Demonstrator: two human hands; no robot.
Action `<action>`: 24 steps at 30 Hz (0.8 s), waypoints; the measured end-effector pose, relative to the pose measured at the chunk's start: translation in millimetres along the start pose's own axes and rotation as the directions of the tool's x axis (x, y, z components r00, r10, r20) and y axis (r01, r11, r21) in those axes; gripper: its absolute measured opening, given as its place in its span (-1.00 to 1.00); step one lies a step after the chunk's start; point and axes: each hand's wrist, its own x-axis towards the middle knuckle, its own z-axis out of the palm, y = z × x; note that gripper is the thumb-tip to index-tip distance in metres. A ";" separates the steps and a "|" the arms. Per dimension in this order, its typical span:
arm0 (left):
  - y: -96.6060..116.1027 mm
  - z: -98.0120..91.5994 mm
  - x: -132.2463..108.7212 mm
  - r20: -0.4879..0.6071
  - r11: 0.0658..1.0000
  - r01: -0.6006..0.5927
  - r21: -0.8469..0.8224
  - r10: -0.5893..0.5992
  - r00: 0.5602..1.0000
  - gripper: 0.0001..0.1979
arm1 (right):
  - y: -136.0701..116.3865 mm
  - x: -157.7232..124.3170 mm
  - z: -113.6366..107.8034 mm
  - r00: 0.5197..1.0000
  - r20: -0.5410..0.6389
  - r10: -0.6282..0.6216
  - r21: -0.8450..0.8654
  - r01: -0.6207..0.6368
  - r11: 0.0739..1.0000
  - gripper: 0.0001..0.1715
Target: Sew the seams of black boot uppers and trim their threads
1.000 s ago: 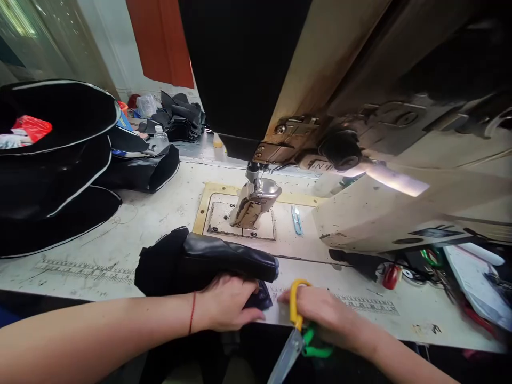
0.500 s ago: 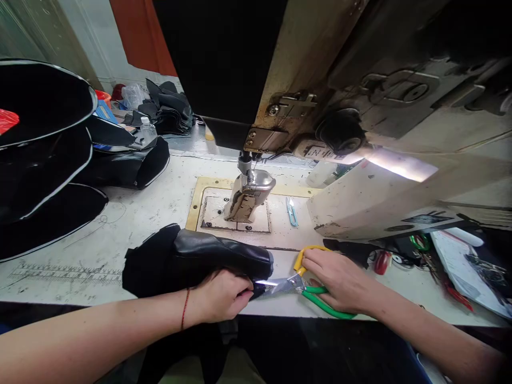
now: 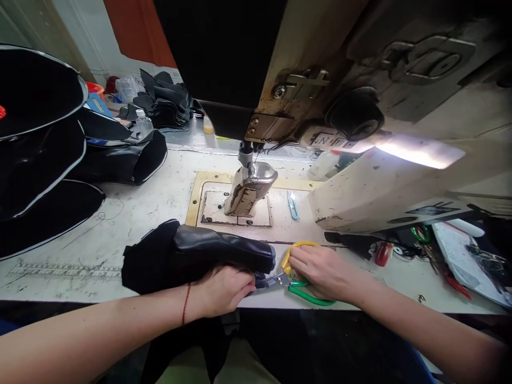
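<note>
My left hand (image 3: pixel 228 288) is closed on the near edge of a black leather piece (image 3: pixel 224 248), which looks like a boot upper and lies on the white table. In my right hand (image 3: pixel 320 272) is a pair of scissors (image 3: pixel 285 277) with one yellow and one green handle. Their blades point left and reach the black piece beside my left fingers; the tips are hidden there. Just beyond stands the sewing machine's post (image 3: pixel 252 192), apart from both hands.
Several black leather pieces with white edges (image 3: pixel 52 176) are heaped at left. Small blue thread snips (image 3: pixel 293 205) lie right of the post. A printed ruler (image 3: pixel 64 271) runs along the front edge. The machine head (image 3: pixel 320 106) overhangs the table; a red spool (image 3: pixel 384 253) is at right.
My right hand has moved left with the scissors, bringing the blades farther in beside my left fingers. The camera view has shifted slightly.
</note>
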 end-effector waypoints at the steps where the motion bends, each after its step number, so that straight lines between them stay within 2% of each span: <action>1: -0.7 0.2 0.0 -0.014 1.000 -0.004 -0.017 0.003 1.000 -0.76 | -1.4 1.0 0.8 1.000 0.008 -0.009 0.002 0.009 1.000 -0.84; 5: -4.0 1.0 0.5 -0.098 0.988 -0.035 -0.153 0.020 0.995 -0.79 | -5.2 2.9 2.6 1.000 -0.001 -0.024 0.025 0.024 0.999 -0.77; 10: -8.0 0.6 0.3 -0.202 0.943 -0.102 -0.315 0.038 0.979 -0.77 | -14.6 11.4 4.4 1.000 -0.013 -0.006 0.108 0.007 0.994 -0.82; 15: -11.0 -2.0 -0.9 -0.206 0.863 -0.081 -0.498 -0.027 0.978 -0.80 | -24.3 18.1 9.7 1.000 0.007 0.001 0.130 -0.002 0.992 -0.85; 18: -12.0 -2.6 -1.4 -0.144 0.758 -0.019 -0.652 -0.099 0.985 -0.81 | -32.3 26.1 10.0 0.999 0.032 0.005 0.130 -0.009 0.991 -0.85; 21: -12.1 -4.0 -2.7 -0.071 0.588 0.020 -0.808 -0.131 0.989 -0.82 | -41.0 38.4 7.5 0.997 0.074 -0.025 0.133 0.015 0.991 -0.85; 24: -12.1 -6.8 -5.1 -0.052 0.411 0.000 -0.911 -0.114 0.992 -0.81 | -46.6 45.1 5.3 0.993 0.113 -0.025 0.150 0.007 0.989 -0.84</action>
